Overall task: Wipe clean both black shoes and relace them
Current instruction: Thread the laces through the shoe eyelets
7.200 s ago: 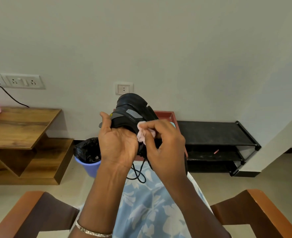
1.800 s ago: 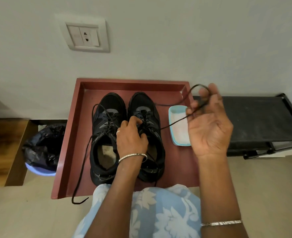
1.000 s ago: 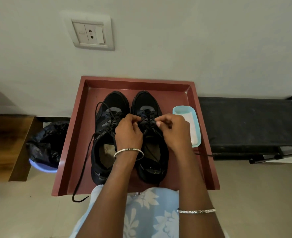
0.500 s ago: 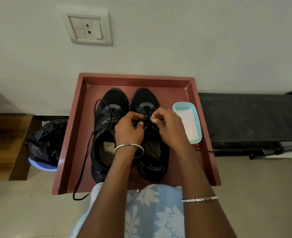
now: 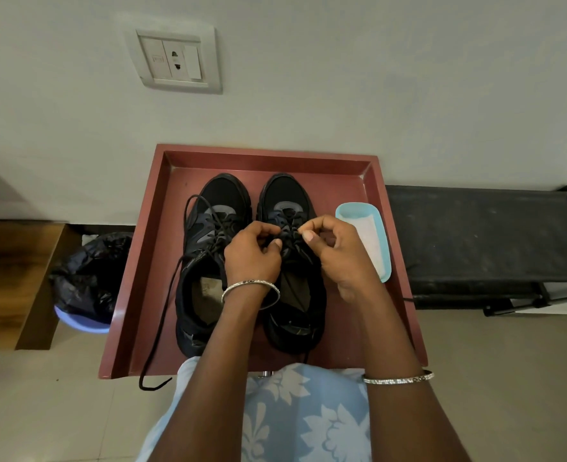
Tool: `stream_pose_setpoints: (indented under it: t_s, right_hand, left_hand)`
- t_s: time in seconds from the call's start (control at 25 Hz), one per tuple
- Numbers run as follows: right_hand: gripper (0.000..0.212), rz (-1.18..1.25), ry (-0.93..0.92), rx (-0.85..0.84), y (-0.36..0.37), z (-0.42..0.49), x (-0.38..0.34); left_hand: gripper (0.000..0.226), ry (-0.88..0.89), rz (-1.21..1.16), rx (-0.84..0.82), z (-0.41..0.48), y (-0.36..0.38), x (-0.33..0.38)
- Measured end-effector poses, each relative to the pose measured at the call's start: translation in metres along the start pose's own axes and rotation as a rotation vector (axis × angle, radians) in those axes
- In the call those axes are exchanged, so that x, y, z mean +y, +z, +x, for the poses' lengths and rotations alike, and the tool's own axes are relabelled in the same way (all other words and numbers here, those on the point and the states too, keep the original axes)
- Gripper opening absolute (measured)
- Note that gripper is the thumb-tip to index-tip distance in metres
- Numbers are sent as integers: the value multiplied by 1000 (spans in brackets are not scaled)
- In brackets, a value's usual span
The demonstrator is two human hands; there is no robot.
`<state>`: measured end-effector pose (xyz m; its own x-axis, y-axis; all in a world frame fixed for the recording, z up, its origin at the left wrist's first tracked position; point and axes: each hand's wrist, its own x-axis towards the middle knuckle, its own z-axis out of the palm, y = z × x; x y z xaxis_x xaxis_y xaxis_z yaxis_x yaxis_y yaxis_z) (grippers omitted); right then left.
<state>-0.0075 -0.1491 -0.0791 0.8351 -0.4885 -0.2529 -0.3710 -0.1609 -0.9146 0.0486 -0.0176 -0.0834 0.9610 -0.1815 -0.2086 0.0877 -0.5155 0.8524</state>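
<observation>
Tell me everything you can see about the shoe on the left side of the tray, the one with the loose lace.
The left shoe is a black lace-up trainer, mesh-like fabric with grey panels. It stands upright on the red tray, toe toward the wall, beside the other shoe. A pale insole shows inside. Its lace is loosely threaded, one end trailing over the tray's near edge to the floor. The left hand, pinching the other shoe's laces, crosses its inner side; contact cannot be told.

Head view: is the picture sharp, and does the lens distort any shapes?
Head view: sharp on the left hand and right hand pinching the lace; soft light, no glare; the black shoes lose detail; the wide lens skews the socket plate.
</observation>
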Motion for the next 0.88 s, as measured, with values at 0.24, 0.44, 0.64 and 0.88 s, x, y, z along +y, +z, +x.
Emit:
stream_pose_setpoints:
  t_s: [0.24, 0.44, 0.64, 0.88]
  right_hand:
    - [7, -229, -119, 72, 2, 2, -1]
    - [3, -640, -232, 132, 13, -2, -11]
    - [2, -672, -233, 173, 13, -6, -13]
    - [1, -575, -198, 146, 7, -5, -14]
  left_hand:
    - [13, 2, 6, 7, 0, 2, 1]
    - [18, -9, -26, -11, 2, 2, 0]
    - [17, 31, -48, -12, 1, 3, 1]
    - [13, 117, 135, -9, 12, 7, 1]
